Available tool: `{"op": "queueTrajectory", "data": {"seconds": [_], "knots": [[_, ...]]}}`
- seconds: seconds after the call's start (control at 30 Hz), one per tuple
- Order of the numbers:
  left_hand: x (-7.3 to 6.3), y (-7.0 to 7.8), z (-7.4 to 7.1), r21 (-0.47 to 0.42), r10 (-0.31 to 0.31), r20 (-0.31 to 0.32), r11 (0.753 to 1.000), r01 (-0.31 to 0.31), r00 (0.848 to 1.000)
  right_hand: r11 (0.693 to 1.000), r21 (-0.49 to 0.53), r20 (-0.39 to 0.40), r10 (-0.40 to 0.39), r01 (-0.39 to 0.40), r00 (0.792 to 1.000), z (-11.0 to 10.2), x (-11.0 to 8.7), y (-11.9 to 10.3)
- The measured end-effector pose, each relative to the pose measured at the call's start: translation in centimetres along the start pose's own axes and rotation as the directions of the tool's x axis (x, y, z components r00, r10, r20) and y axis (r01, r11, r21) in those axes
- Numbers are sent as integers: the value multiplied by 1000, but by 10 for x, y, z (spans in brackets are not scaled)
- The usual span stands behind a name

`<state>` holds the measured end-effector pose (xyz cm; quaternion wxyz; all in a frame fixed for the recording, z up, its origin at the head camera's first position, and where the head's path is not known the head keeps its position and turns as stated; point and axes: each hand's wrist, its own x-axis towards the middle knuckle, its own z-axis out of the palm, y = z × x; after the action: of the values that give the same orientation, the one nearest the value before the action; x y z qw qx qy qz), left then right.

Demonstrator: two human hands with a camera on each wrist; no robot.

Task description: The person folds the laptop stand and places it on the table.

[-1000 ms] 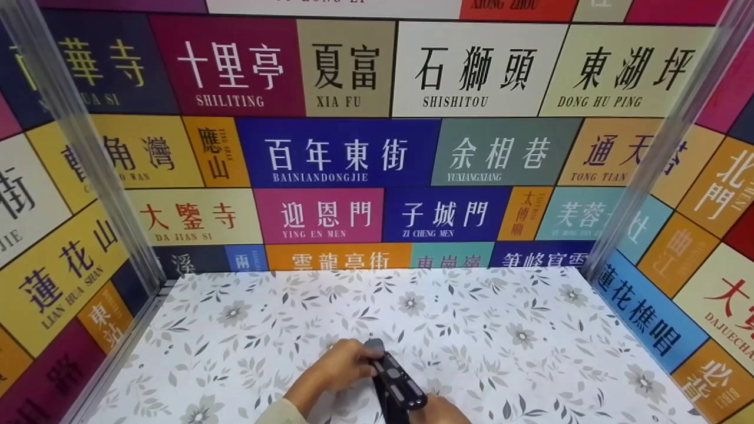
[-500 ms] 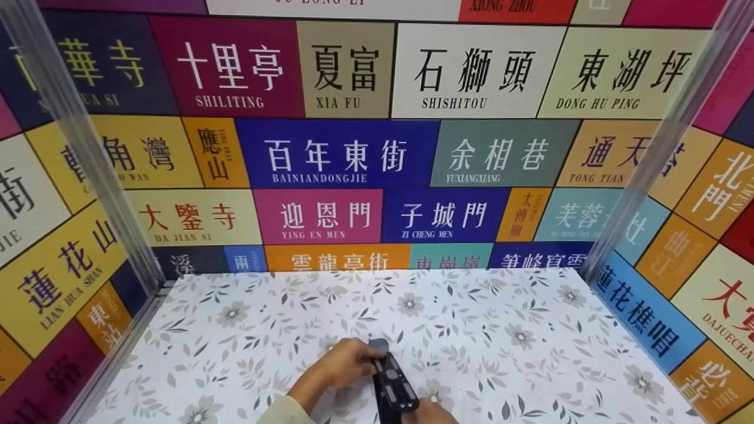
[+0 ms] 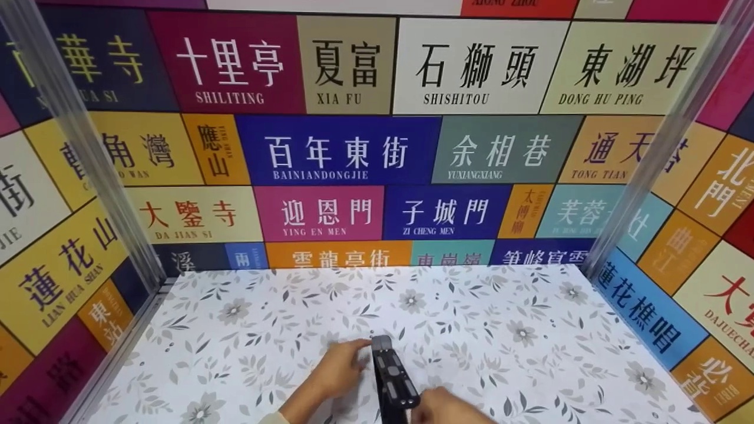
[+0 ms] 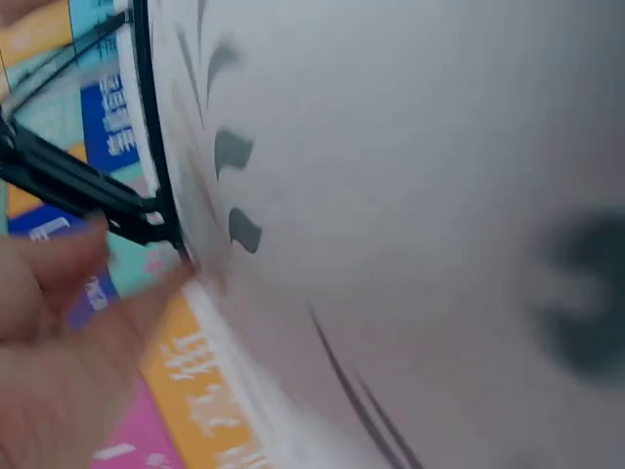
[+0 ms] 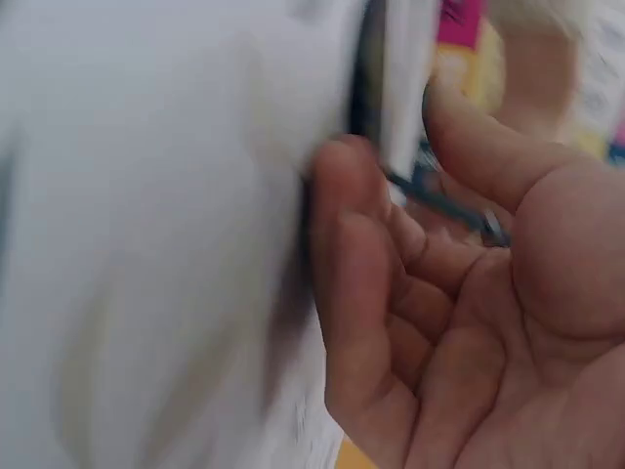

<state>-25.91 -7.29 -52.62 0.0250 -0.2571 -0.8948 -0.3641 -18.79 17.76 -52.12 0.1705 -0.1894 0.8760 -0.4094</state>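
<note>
A black hinged device with a grey tip and a slotted upper arm (image 3: 393,372) stands on the patterned white table cover, looking like a folding stand. In the left wrist view its arm (image 4: 73,181) rises from a long thin base (image 4: 154,117). My left hand (image 3: 337,370) is at the far end, index finger stretched to the grey tip, the other fingers loose. My right hand (image 3: 446,407) is at the near end. In the right wrist view its fingers (image 5: 361,274) are loosely curled beside the base's black edge (image 5: 368,73), its thumb lifted away and its palm bare.
The table cover (image 3: 265,330) carries grey flowers and leaves. A colourful sign-printed wall (image 3: 347,153) rises behind the table, with more such panels (image 3: 654,312) at both sides. Clear plastic strips (image 3: 106,159) run along the corners.
My left hand has loosened from the grey tip and drawn slightly back and down. The device's near end has swung slightly left. My right hand has shifted right, out from behind that end.
</note>
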Motion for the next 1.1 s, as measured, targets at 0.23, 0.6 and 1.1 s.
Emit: {"op": "queueTrajectory", "data": {"seconds": [0.23, 0.6, 1.1], "knots": [[-42, 20, -8, -567, -366, 100, 743, 355, 925, 759, 626, 248, 23, -179, 968, -37, 3, 21], [-57, 41, 19, -764, -493, 411, 272, 585, 767, 502, 836, 210, 82, -222, 974, -15, 10, 27], [-49, 41, 32, -806, -488, 414, 196, 559, 768, 445, 867, 202, 101, -226, 974, -8, 15, 24]]}}
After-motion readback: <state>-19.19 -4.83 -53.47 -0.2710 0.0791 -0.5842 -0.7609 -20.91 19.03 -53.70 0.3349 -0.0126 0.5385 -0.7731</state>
